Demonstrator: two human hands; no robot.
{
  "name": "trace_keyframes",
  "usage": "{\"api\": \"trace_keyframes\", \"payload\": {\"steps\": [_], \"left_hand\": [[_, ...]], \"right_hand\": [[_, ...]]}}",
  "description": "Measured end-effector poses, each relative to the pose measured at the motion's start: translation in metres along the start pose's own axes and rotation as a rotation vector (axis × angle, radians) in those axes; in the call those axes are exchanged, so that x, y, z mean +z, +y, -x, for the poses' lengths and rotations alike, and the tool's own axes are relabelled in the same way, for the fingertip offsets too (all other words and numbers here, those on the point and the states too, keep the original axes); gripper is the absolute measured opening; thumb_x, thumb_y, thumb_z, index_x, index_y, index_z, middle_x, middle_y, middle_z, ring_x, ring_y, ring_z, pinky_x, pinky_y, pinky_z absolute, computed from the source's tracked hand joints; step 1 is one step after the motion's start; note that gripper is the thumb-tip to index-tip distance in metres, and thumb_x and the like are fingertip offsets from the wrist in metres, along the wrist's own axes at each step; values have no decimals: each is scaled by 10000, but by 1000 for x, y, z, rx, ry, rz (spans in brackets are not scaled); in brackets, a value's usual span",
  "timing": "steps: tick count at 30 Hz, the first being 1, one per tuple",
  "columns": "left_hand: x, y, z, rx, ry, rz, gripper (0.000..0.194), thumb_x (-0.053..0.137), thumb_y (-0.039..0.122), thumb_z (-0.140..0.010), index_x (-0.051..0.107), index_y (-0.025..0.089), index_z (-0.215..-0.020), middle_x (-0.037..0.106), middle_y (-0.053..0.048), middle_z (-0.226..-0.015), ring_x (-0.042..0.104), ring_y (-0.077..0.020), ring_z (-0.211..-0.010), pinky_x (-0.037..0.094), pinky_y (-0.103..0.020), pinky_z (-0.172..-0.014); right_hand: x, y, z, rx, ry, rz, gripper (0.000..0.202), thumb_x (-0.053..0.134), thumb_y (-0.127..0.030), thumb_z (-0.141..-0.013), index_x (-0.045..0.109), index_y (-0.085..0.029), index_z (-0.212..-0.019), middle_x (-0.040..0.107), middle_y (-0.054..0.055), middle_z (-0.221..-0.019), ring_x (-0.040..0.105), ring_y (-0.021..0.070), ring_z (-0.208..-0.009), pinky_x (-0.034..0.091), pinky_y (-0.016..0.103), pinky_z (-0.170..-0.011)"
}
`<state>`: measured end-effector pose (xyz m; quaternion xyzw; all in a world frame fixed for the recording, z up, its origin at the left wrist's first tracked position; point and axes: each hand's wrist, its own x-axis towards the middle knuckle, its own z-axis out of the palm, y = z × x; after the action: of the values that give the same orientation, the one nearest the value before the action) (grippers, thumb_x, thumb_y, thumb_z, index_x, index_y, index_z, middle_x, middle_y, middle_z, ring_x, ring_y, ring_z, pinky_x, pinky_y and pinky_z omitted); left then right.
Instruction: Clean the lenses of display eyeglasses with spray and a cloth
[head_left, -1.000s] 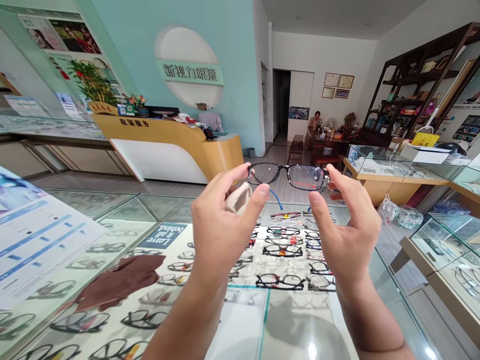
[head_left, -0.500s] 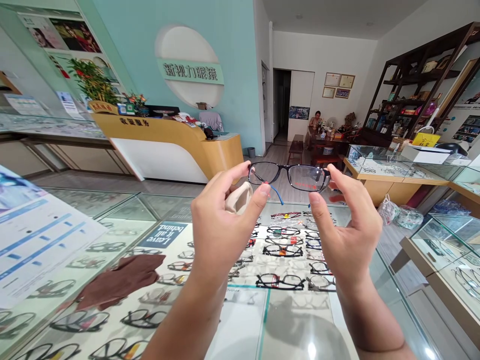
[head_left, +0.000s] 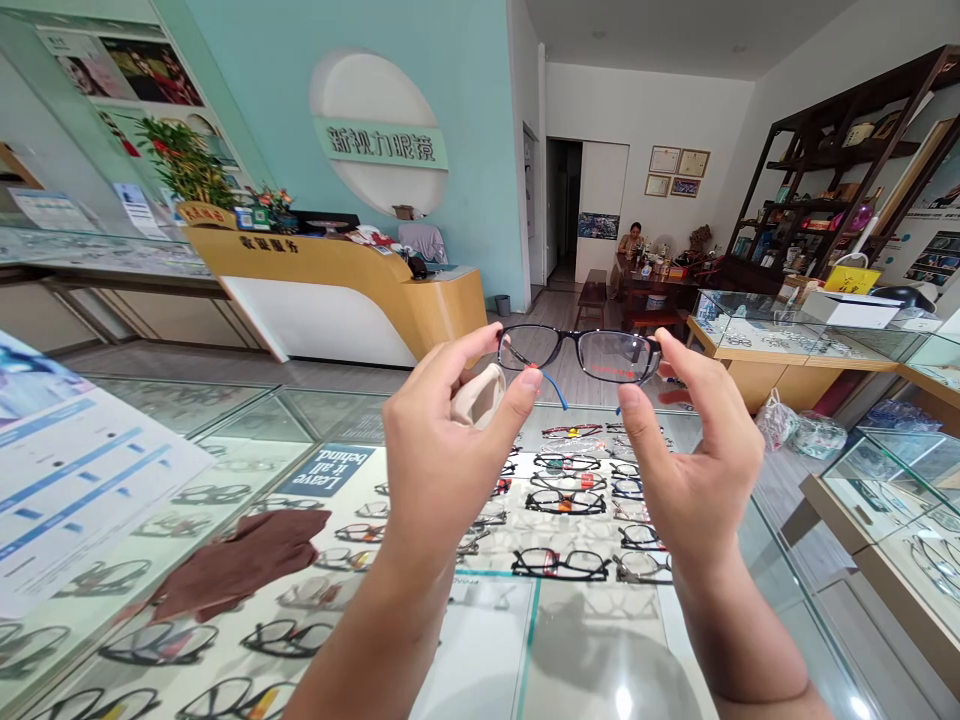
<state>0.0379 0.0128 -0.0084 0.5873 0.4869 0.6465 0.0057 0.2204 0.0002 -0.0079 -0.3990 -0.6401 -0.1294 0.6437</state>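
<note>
A pair of eyeglasses [head_left: 570,336] with a dark frame and blue temple tips is held up above the glass display case [head_left: 600,640]. Red print shows on the lens at the right. My left hand [head_left: 457,430] pinches the frame's left end between thumb and forefinger, and a folded cream cloth [head_left: 480,398] is tucked in the same hand. At the opposite end, my right hand [head_left: 690,450] grips the frame with thumb and fingers. A crumpled brown cloth [head_left: 247,560] lies on the glass to the left of my forearms.
Rows of eyeglasses [head_left: 566,500] sit inside the case under the glass. A printed sheet [head_left: 82,480] juts in at the left. Beyond stand a yellow-and-white counter [head_left: 322,290] and, at the right, more display cases [head_left: 780,335]. A person [head_left: 632,245] sits at a far table.
</note>
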Motion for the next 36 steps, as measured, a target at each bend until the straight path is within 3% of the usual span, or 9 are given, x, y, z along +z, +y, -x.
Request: {"api": "trace_keyframes", "payload": {"steps": [3, 13, 36], "left_hand": [[0, 0, 1, 35, 32, -16, 404, 794, 515, -908, 766, 276, -1234, 789, -63, -1121, 747, -233, -926, 637, -393, -815], [3, 0, 1, 216, 156, -72, 369, 854, 489, -883, 739, 285, -1169, 710, -40, -984, 697, -234, -906, 608, -408, -793], [3, 10, 5, 275, 219, -74, 407, 900, 440, -854, 739, 277, -1191, 693, -41, -1038, 695, -219, -933, 628, -403, -823]], "right_hand": [[1, 2, 0, 2, -13, -16, 366, 698, -331, -1003, 719, -263, -1362, 808, 97, -1276, 768, 250, -1102, 661, 418, -835], [8, 13, -1, 84, -95, -35, 422, 674, -398, -1007, 703, -217, -1387, 809, 133, -1290, 783, 256, -1116, 665, 391, -795], [16, 19, 0, 135, -189, -45, 452, 630, -459, -1012, 703, -212, -1383, 820, 138, -1263, 795, 266, -1076, 661, 423, -836]]}}
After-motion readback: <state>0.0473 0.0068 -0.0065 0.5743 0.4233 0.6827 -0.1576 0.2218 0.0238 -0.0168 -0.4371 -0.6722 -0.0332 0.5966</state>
